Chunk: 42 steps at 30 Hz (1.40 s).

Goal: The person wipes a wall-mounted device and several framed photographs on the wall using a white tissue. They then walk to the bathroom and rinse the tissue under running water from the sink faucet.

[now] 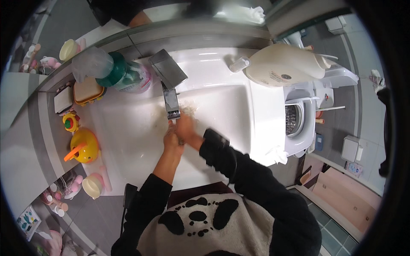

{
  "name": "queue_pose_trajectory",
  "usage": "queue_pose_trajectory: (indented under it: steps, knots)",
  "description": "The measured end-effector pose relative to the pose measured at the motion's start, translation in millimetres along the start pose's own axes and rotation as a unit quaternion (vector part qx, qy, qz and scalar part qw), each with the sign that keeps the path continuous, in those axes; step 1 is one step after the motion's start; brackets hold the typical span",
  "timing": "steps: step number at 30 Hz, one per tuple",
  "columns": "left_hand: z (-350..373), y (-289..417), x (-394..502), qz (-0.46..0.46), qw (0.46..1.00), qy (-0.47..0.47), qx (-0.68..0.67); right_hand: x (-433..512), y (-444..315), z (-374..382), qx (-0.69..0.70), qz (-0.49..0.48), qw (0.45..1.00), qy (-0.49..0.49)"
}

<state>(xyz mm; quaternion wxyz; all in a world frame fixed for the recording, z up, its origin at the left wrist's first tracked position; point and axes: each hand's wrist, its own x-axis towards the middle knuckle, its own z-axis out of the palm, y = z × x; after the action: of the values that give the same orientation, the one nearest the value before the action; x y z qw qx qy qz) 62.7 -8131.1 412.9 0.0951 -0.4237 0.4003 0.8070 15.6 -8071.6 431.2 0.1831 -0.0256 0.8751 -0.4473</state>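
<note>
Both my hands meet over the white sink basin, just below the spout of a chrome faucet. My left hand is beneath the spout's end, with its fingers pointing towards it. Against it from the right presses my right hand, slightly blurred. Water splashes in the basin beyond my right hand. The palms and most fingers hide one another, so whether something small lies between them is unclear. The faucet's broad, flat handle sits tilted behind the spout.
A green-capped bottle stands left of the faucet. A yellow duck-shaped toy and a cream cup line the left side. At the right are a large beige jug, a small clear container and crumpled white tissue.
</note>
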Motion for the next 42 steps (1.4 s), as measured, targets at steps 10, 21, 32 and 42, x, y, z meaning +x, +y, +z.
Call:
queue_pose_trajectory:
  steps: [10, 21, 32, 42]
  knots:
    - [-24.1, -47.1, -72.1, -0.023, 0.989, -0.017, -0.148, -100.2, 4.6, -4.2, -0.023, -0.065, 0.997, 0.046]
    - [-73.9, -61.8, -152.5, -0.005, 0.994, -0.001, -0.112, -168.0, 81.1, -33.4, 0.47, 0.152, 0.869, -0.035]
    - [-35.4, -112.2, -270.5, -0.072, 0.996, 0.012, -0.045, -296.3, 44.8, -12.7, 0.284, 0.059, 0.957, 0.002]
    - [-63.0, -160.7, -356.6, -0.075, 0.994, -0.041, 0.067, -394.4, 52.2, -24.6, 0.366, 0.199, 0.905, -0.087]
